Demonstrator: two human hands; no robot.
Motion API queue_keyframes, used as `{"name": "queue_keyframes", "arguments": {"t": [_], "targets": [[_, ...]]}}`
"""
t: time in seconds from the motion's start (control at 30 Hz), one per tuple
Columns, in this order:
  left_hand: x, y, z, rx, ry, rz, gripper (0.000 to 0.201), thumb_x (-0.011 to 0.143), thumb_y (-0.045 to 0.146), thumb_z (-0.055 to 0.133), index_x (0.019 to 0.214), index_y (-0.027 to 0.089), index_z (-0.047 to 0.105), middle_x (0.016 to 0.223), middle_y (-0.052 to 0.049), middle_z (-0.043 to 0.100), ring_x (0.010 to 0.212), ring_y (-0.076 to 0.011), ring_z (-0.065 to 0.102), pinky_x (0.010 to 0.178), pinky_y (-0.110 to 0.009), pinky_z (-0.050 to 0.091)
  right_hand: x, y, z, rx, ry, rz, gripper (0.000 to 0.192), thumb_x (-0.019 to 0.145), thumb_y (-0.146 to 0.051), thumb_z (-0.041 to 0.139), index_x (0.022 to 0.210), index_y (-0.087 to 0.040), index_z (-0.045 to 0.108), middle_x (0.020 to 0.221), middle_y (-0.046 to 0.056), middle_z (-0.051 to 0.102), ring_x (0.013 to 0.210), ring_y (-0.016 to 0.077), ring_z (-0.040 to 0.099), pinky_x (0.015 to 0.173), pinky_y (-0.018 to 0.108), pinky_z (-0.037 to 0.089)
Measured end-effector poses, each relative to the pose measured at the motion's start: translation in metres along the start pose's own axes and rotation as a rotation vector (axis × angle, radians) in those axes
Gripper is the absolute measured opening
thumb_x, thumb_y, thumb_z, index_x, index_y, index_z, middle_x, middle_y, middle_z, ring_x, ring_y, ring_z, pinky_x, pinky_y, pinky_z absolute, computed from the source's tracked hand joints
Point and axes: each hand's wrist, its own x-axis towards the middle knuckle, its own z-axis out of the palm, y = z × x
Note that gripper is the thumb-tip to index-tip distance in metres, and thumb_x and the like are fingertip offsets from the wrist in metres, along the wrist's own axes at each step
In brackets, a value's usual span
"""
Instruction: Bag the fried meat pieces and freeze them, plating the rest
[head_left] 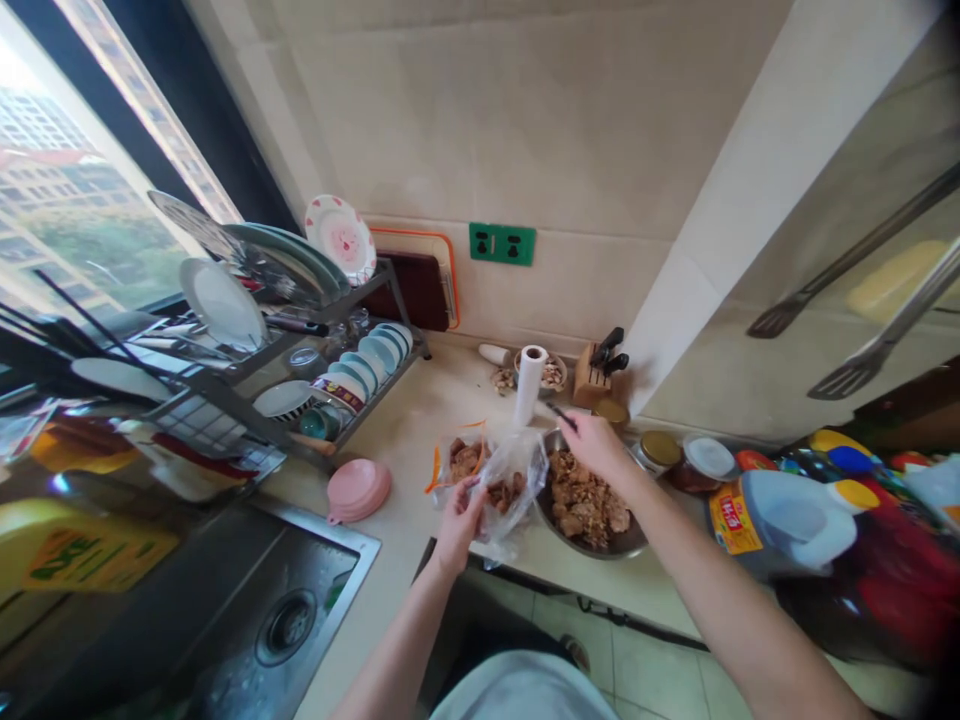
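My left hand [459, 522] pinches the edge of a clear plastic bag [529, 465] that has pieces of brown meat [507, 492] in it. Just left of this bag lies another clear bag with an orange zip edge [435, 468], also with meat inside. My right hand [596, 442] is closed round a dark stick-like utensil [561, 415], its far end hidden. It hovers over a wide metal bowl [626, 550] heaped with brown cooked meat [589, 508]. Behind the bags stands a white roll [531, 385].
A pink stack of lids or bowls [360, 490] sits by the sink [367, 550]. The dish rack [360, 400] is at left. A knife block [592, 378], jars [660, 450] and a large jug [787, 520] line the right. Spatulas [862, 370] hang above.
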Motion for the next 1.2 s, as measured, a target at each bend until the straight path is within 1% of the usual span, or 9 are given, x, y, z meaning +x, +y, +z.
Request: {"name": "queue_keyframes", "arguments": {"t": [0.13,0.23,0.33,0.47,0.57,0.67,0.87,1.0,1.2], "targets": [[-0.009,-0.006,-0.004,0.029,0.028,0.025,0.068,0.063,0.061,0.073,0.113,0.019,0.054,0.057,0.009,0.048,0.047,-0.0095,0.044,0.042,-0.020,0.037,-0.044,0.052,-0.049,0.268,0.439,-0.069,0.041,0.097,-0.046,0.035,0.083,-0.020,0.064,0.077,0.005,0.069,0.070,0.0177,0.065,0.068,0.028,0.049],[-0.014,-0.016,-0.005,0.007,0.021,0.125,0.066,0.068,0.056,0.072,0.119,0.021,0.051,0.071,0.003,0.059,0.062,-0.0143,0.056,0.053,-0.023,0.044,-0.080,0.091,-0.055,0.451,0.604,-0.001,0.042,0.095,-0.053,0.037,0.079,-0.022,0.059,0.066,0.001,0.063,0.056,0.0150,0.061,0.056,0.027,0.051],[-0.019,-0.029,-0.002,0.060,-0.002,0.247,0.064,0.075,0.047,0.069,0.128,0.023,0.041,0.084,0.000,0.062,0.071,-0.0163,0.059,0.063,-0.027,0.048,-0.107,0.123,-0.029,0.711,0.558,0.172,0.043,0.089,-0.063,0.045,0.080,-0.023,0.056,0.061,0.000,0.062,0.049,0.0161,0.061,0.050,0.030,0.055],[-0.027,-0.039,0.009,0.393,-0.032,0.421,0.025,0.081,0.031,0.057,0.104,0.022,0.062,0.095,-0.006,0.059,0.083,-0.0192,0.060,0.071,-0.031,0.050,-0.126,0.155,0.016,0.923,0.487,0.307,0.042,0.075,-0.063,0.065,0.080,-0.022,0.059,0.073,0.004,0.070,0.065,0.0219,0.070,0.064,0.036,0.062],[-0.026,-0.039,0.014,0.622,-0.012,0.440,0.022,0.077,0.026,0.055,0.095,0.020,0.067,0.099,-0.007,0.055,0.067,-0.0157,0.057,0.067,-0.033,0.051,-0.134,0.173,0.037,0.970,0.490,0.377,0.041,0.072,-0.060,0.070,0.080,-0.020,0.062,0.073,0.005,0.070,0.065,0.0217,0.071,0.066,0.035,0.063],[-0.021,-0.031,0.016,0.790,0.122,0.440,0.035,0.074,0.029,0.064,0.108,0.020,0.063,0.108,-0.009,0.054,0.062,-0.0146,0.057,0.068,-0.037,0.054,-0.136,0.183,0.049,1.001,0.523,0.408,0.044,0.070,-0.060,0.072,0.080,-0.018,0.063,0.071,0.005,0.070,0.063,0.0211,0.070,0.065,0.035,0.063],[-0.022,-0.016,0.038,1.044,0.159,0.510,0.078,0.064,0.033,0.080,0.132,0.023,0.044,0.134,-0.016,0.044,0.122,-0.0341,0.053,0.089,-0.045,0.052,-0.125,0.182,0.061,1.066,0.596,0.407,0.048,0.069,-0.063,0.071,0.080,-0.017,0.062,0.069,0.005,0.070,0.058,0.0211,0.069,0.059,0.035,0.062],[-0.034,-0.021,0.052,1.153,0.122,0.449,0.101,0.059,0.035,0.084,0.142,0.022,0.028,0.146,-0.022,0.034,0.127,-0.0385,0.049,0.087,-0.047,0.053,-0.115,0.175,0.063,1.107,0.535,0.380,0.046,0.070,-0.062,0.071,0.081,-0.018,0.062,0.070,0.006,0.070,0.059,0.0216,0.069,0.057,0.034,0.062],[-0.040,-0.030,0.048,1.148,0.192,0.449,0.113,0.059,0.039,0.084,0.147,0.021,0.017,0.149,-0.026,0.028,0.126,-0.0409,0.049,0.080,-0.047,0.056,-0.119,0.171,0.061,1.096,0.442,0.343,0.044,0.073,-0.062,0.068,0.078,-0.019,0.063,0.074,0.007,0.071,0.060,0.0221,0.069,0.063,0.038,0.062]]}}
